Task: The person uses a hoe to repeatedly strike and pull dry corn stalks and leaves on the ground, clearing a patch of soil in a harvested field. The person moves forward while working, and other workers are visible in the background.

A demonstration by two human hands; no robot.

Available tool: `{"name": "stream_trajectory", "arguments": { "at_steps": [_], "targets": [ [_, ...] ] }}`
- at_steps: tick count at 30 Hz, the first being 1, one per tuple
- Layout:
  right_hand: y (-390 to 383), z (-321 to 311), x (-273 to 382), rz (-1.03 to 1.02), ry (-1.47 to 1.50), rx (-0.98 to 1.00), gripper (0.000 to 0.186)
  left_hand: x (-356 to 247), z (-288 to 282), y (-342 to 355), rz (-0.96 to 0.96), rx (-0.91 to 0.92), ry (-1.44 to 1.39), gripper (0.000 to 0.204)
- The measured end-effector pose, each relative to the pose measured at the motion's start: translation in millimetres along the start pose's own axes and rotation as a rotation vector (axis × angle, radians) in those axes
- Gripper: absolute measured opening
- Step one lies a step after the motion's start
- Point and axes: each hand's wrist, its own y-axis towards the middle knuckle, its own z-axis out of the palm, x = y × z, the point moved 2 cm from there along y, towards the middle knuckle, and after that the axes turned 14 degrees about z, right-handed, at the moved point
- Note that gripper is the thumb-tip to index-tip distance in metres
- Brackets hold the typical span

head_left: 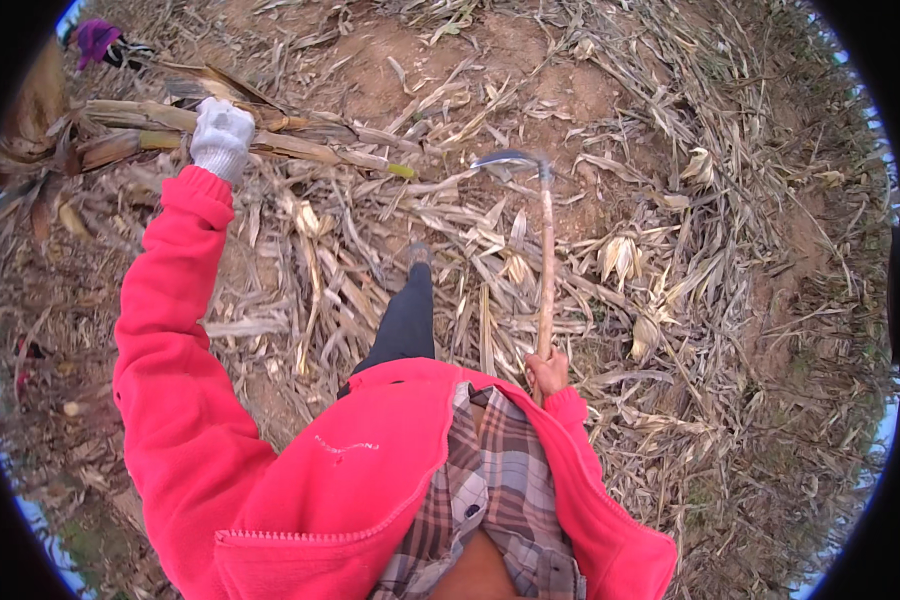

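My left hand, in a white knit glove, is closed around a bundle of dry corn stalks at the upper left. The cut ends of the stalks point right, one of them greenish yellow, and their leafy part runs to the left rim. My bare right hand grips the lower end of a long wooden handle near my body. That handle belongs to a sickle, held out ahead of me. Its curved dark blade points left, a little above the ground and apart from the stalks.
Dry stalks and husks cover the reddish soil. Several pale husks lie right of the sickle. My dark-trousered leg stands forward in the middle. A person in purple shows at the far upper left.
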Motion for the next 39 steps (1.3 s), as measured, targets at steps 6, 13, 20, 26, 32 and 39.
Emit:
{"name": "stream_trajectory", "arguments": {
  "at_steps": [6, 13, 20, 26, 32, 39],
  "targets": [
    [20, 59, 143, 0.034, -0.144, 0.039, 0.020, 19, 77, 153, 0.149, -0.022, -0.094, 0.013],
    [23, 113, 270, -0.152, -0.373, 0.135, 0.025, 89, 119, 292, -0.084, -0.281, -0.535, 0.022],
    [43, 118, 329, -0.154, -0.315, 0.179, 0.021, 129, 89, 367, 0.221, -0.444, -0.097, 0.021],
    [55, 98, 403, -0.117, -0.255, 0.215, 0.019, 185, 13, 439, 0.324, -0.236, 0.169, 0.020],
    [120, 72, 488, -0.227, -0.184, 0.256, 0.020, 236, 14, 565, 0.168, -0.159, 0.764, 0.043],
    [179, 19, 569, -0.131, -0.112, 0.313, 0.020, 184, 4, 695, -1.242, 0.074, 2.338, 0.058]
  ]
}}
